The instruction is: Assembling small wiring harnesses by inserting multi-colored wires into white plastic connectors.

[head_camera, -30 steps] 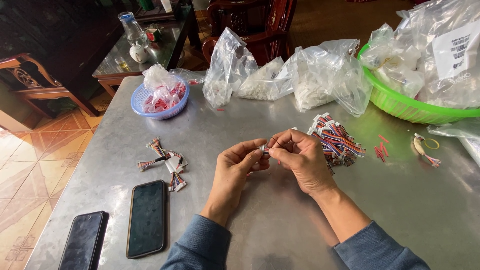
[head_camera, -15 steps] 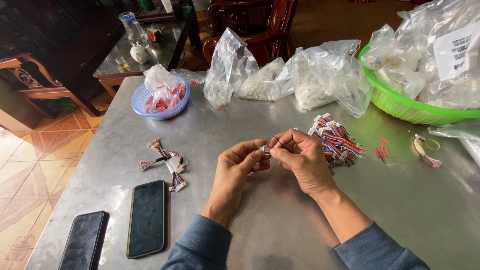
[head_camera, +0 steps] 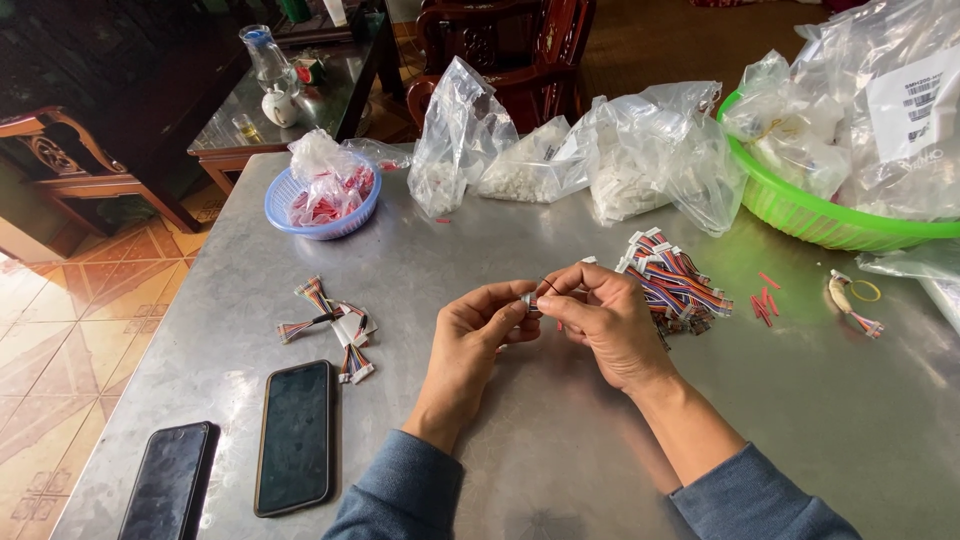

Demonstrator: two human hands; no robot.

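Both hands meet over the middle of the metal table point(head_camera: 560, 470), fingertips facing each other. The left hand point(head_camera: 478, 330) has its thumb and first fingers pinched closed on a small connector point(head_camera: 529, 300), a pale little piece that shows only in part between the two hands. The right hand point(head_camera: 605, 320) comes from the other side; its fingers are curled and nearly closed, and they seem to pinch a thin dark wire point(head_camera: 549, 284) that rises just above the connector — how firmly they hold it, I cannot tell, because the piece is very small. So the connector lies exactly between the two sets of fingertips, touching the left ones and just beside the right ones, and its long axis seems to run left to right, along the line from one hand to the other. The left hand is the nearer one, since it already has the grip. Just to the right of the right hand lies a pile of cables point(head_camera: 675, 280) with red, blue and white wires, near but not touching. To the left, well apart from the hands, a few finished-looking cable pieces point(head_camera: 335, 325) lie loose, and nearer the table edge are two phones point(head_camera: 293, 435) — both face up with dark screens. Behind stand clear bags point(head_camera: 640, 150), a blue basket point(head_camera: 320, 222) and a green basket point(head_camera: 800, 215).
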